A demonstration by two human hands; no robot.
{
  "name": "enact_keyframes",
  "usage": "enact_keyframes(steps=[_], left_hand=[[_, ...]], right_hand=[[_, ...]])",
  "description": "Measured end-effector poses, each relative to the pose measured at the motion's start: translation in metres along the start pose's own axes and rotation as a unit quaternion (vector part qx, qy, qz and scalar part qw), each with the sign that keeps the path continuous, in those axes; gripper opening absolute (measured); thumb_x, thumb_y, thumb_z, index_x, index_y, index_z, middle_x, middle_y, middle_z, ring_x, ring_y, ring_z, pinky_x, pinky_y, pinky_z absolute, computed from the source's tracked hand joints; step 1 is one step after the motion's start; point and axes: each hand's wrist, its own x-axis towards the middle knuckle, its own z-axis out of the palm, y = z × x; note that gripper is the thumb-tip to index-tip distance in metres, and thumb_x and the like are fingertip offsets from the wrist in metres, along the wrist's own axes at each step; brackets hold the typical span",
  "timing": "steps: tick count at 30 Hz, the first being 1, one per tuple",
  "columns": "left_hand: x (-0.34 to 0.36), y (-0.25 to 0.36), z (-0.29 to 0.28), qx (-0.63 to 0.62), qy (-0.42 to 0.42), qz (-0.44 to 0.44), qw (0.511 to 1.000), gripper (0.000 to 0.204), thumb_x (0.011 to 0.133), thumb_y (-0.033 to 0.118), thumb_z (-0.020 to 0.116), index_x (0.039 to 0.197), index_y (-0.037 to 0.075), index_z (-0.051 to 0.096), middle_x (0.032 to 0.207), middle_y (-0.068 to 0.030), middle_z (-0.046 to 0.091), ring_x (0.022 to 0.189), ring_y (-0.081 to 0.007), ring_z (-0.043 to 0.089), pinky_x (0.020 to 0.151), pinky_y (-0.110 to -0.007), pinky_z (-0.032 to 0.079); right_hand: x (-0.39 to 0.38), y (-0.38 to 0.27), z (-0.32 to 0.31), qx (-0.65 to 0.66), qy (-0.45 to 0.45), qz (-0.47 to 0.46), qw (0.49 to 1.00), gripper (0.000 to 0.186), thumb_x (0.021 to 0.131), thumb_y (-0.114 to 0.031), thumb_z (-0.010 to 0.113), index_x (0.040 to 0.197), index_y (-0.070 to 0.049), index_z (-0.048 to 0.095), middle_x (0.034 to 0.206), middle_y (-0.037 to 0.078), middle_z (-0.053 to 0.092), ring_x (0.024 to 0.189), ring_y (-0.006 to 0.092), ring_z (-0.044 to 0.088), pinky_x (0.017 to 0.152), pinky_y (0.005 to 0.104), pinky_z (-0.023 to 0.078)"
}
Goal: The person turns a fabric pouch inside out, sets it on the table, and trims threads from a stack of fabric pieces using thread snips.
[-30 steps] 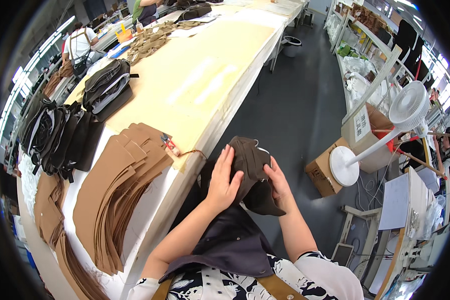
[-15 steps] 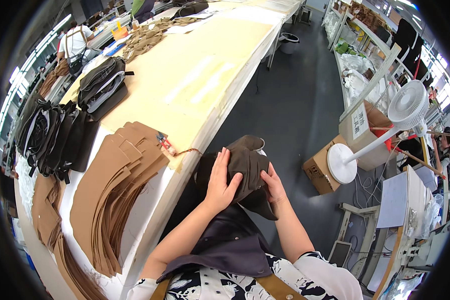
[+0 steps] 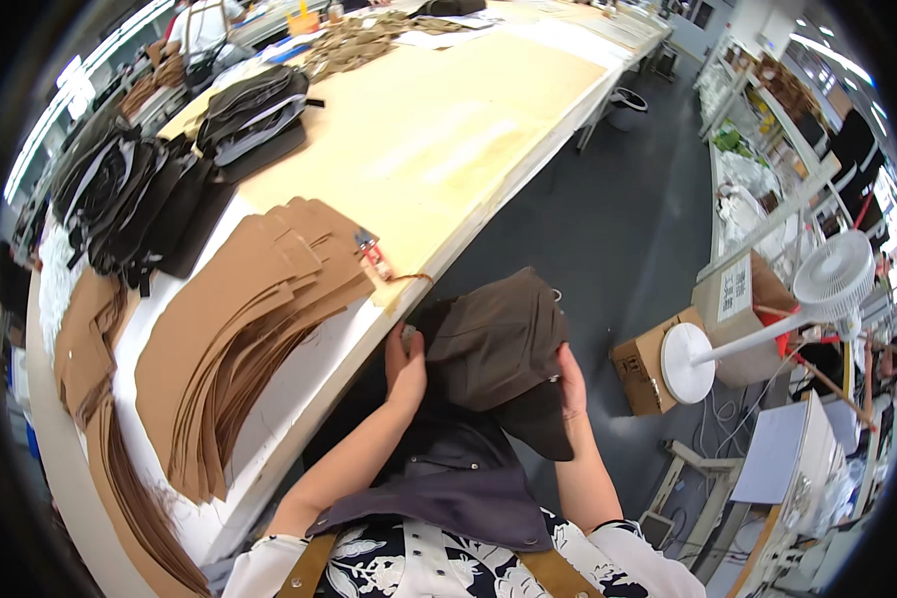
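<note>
Between my two hands, in front of my lap, is a dark brown sewn fabric piece (image 3: 493, 339), boxy and bag-like. A darker curved flap (image 3: 540, 421) hangs from its lower right. My left hand (image 3: 406, 367) is closed at its left edge, the fingertips partly hidden by the cloth. My right hand (image 3: 572, 381) grips the right side, thumb and fingers along the edge. Left of them on the table lies a fanned stack of brown cut fabric panels (image 3: 239, 319), with red-handled thread snips (image 3: 374, 257) at its far right corner.
Dark sewn bag pieces (image 3: 135, 199) and another such pile (image 3: 254, 115) lie on the long table (image 3: 448, 130). Brown straps (image 3: 364, 45) are heaped farther back. On my right stand a white fan (image 3: 688, 364), a cardboard box (image 3: 643, 371) and loaded shelves (image 3: 757, 179). A person (image 3: 204, 30) sits far left.
My hands have moved apart, from pressing on top of the fabric piece to its left and right sides. The piece now looks wider and more spread out. The view has shifted slightly.
</note>
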Motion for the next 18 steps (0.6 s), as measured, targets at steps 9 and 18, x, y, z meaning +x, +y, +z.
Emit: enact_keyframes(steps=[9, 18], left_hand=[[-0.034, 0.101, -0.066, -0.542, -0.181, -0.192, 0.798, 0.076, 0.104, 0.032, 0.065, 0.166, 0.008, 0.027, 0.163, -0.0175, 0.039, 0.152, -0.0293, 0.039, 0.122, -0.043, 0.034], [-0.011, 0.172, -0.108, -0.418, -0.167, 0.259, 0.855, 0.122, 0.085, 0.01, 0.086, 0.17, 0.009, 0.0, 0.173, -0.0138, 0.022, 0.159, -0.0252, 0.026, 0.126, -0.041, 0.025]], right_hand=[[-0.023, -0.058, 0.091, 0.049, 0.035, -0.003, 0.998, 0.061, 0.107, -0.048, 0.056, 0.152, -0.008, 0.05, 0.152, 0.011, 0.055, 0.137, 0.0291, 0.055, 0.117, 0.0436, 0.043], [-0.02, -0.081, 0.123, -0.022, 0.0, -0.158, 0.987, 0.06, 0.108, -0.044, 0.052, 0.156, -0.009, 0.045, 0.159, 0.011, 0.049, 0.141, 0.0277, 0.051, 0.118, 0.0396, 0.041]])
